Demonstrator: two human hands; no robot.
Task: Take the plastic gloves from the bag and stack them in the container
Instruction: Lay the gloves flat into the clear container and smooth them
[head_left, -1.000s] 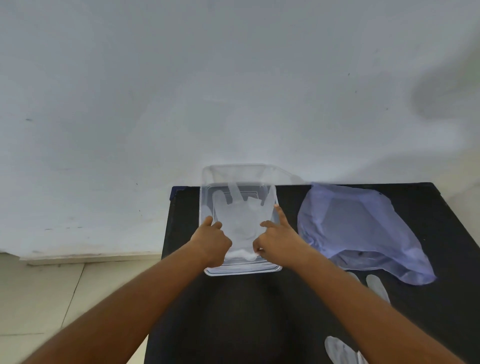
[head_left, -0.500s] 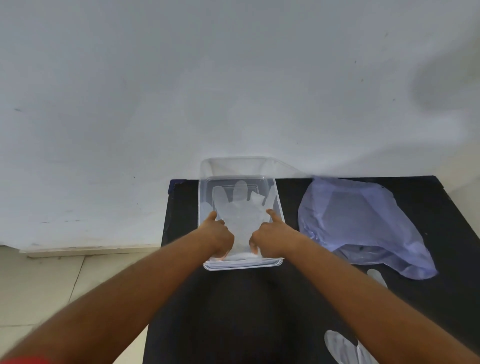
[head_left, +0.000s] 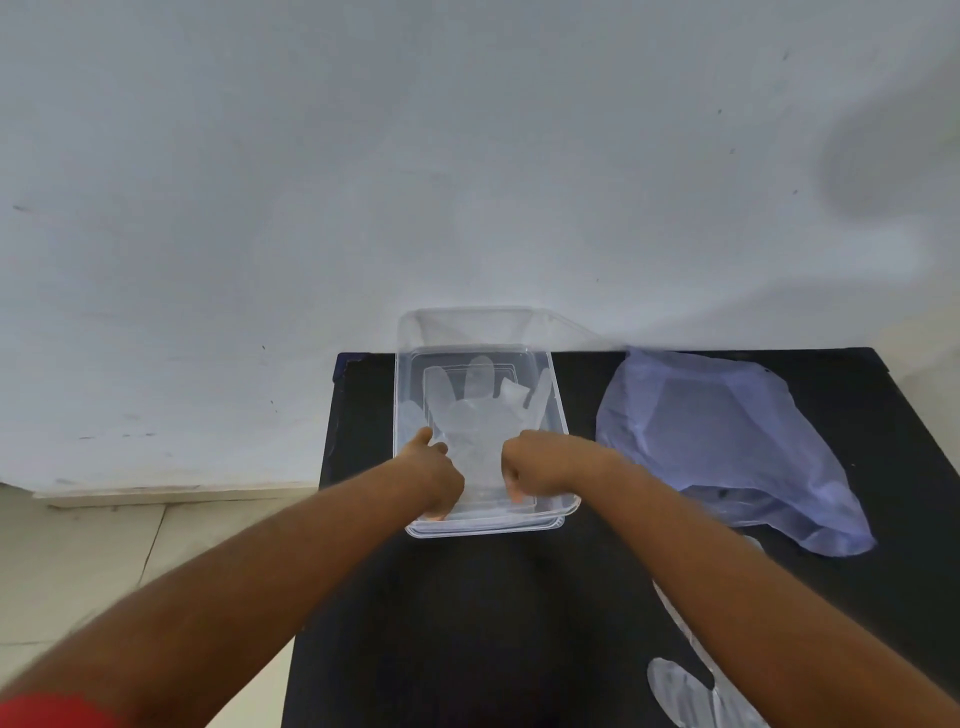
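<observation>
A clear plastic container (head_left: 557, 415) stands at the back left of the black table. Inside it lies a translucent plastic glove (head_left: 475, 415), fingers pointing away from me. My left hand (head_left: 434, 475) and my right hand (head_left: 540, 470) are both curled down inside the container's near end, pressing on the glove's cuff. Whether the fingers pinch the cuff is hidden. A crumpled bluish plastic bag (head_left: 727, 447) lies to the right of the container. Another clear glove (head_left: 691, 691) lies on the table near my right forearm.
The black table (head_left: 467, 623) stands against a white wall (head_left: 467, 156). A second clear tray or lid (head_left: 467, 325) leans behind the container at the wall. Pale floor tiles (head_left: 104, 571) show to the left of the table.
Both hands have drawn back toward the container's near end and curled. The right index finger, stretched out before, is now folded. The glove lies flatter in the container.
</observation>
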